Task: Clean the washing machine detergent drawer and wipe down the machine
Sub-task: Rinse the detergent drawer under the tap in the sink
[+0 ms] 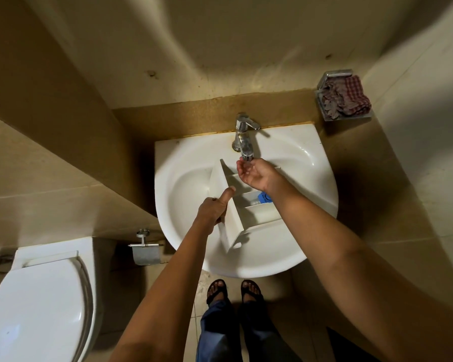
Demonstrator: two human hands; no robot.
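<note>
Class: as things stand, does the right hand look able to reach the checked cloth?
Probably yes: the right hand, cupped under the tap, holds nothing, and nothing stands between it and the cloth.

White basin [306,158], chrome tap [242,137] mounted at the centre of its rear rim. White detergent drawer [246,212] sits in the bowl just below the tap's spout, slanting toward the near rim, compartments up, blue insert [264,197] in one compartment, below and right of the tap. Up and right of the tap, a metal wall dish [335,74] holds a crumpled checked cloth [351,96]
</note>
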